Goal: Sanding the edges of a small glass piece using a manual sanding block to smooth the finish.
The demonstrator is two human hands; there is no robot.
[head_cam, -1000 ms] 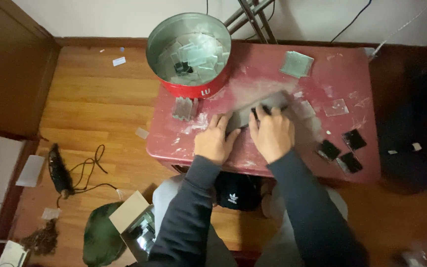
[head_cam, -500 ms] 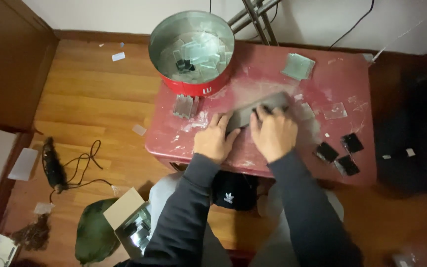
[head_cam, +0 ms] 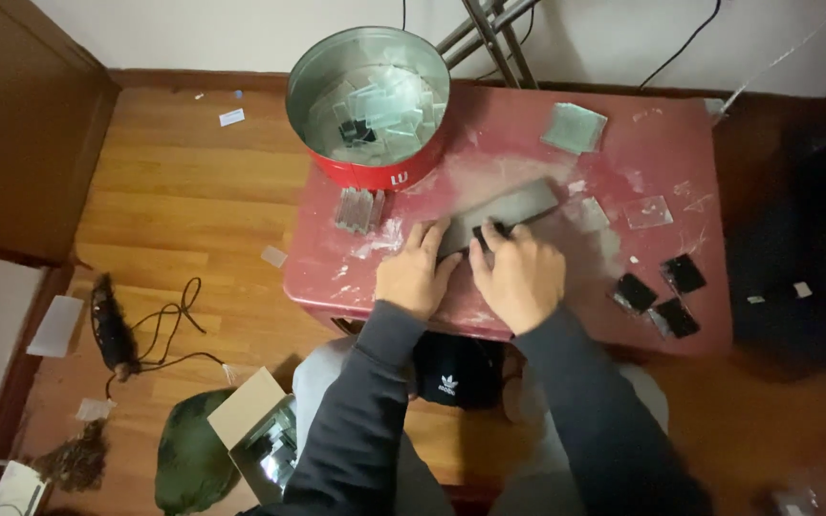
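A dark, flat rectangular slab (head_cam: 518, 205) lies at an angle in the middle of a small red table (head_cam: 547, 143). My left hand (head_cam: 415, 274) rests on the table with its fingertips on the slab's near left end. My right hand (head_cam: 520, 275) lies beside it, fingers curled over the slab's near edge and pinching a small dark piece there. Both sleeves are dark. What the fingertips do under the hands is hidden.
A round red tin (head_cam: 368, 103) with clear packets and a black part stands at the table's back left. A stack of clear plates (head_cam: 360, 210), a glass square (head_cam: 574, 126) and three small black squares (head_cam: 660, 291) lie around. Cables, a tool (head_cam: 110, 325) and a box sit on the wooden floor.
Both hands stay on the dark slab with only slight finger shifts. The camera view has drifted a little.
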